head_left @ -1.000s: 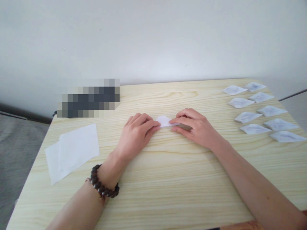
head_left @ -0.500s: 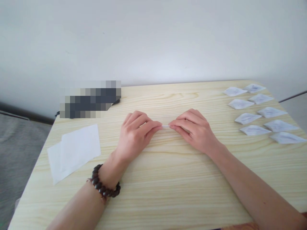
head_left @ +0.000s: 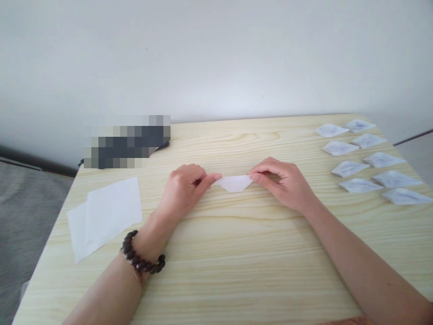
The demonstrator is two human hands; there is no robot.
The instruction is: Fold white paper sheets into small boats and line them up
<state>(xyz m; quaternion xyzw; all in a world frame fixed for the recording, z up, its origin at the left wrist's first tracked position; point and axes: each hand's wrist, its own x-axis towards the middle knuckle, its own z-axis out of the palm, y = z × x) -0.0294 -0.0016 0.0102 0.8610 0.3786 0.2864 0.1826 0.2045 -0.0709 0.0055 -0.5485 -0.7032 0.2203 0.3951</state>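
Observation:
Between my hands is a small piece of folded white paper (head_left: 236, 183), with a straight upper edge and a narrower lower edge. My left hand (head_left: 186, 187) pinches its left end between thumb and fingers. At the right end, the thumb and forefinger of my right hand (head_left: 279, 183) are closed on it. The paper is held over the middle of the wooden table (head_left: 237, 253); whether it touches the surface I cannot tell. A dark beaded bracelet (head_left: 135, 257) circles my left wrist.
Flat white paper sheets (head_left: 113, 212) overlap on the table's left side. Several folded paper boats (head_left: 360, 185) with pointed ends stand in rows at the right. A dark, pixelated object (head_left: 131, 142) lies at the back left, near the white wall (head_left: 216, 58).
The folded paper has tilted, so its broad face shows where only a thin edge was visible. My hands have moved slightly apart, the left one to the left.

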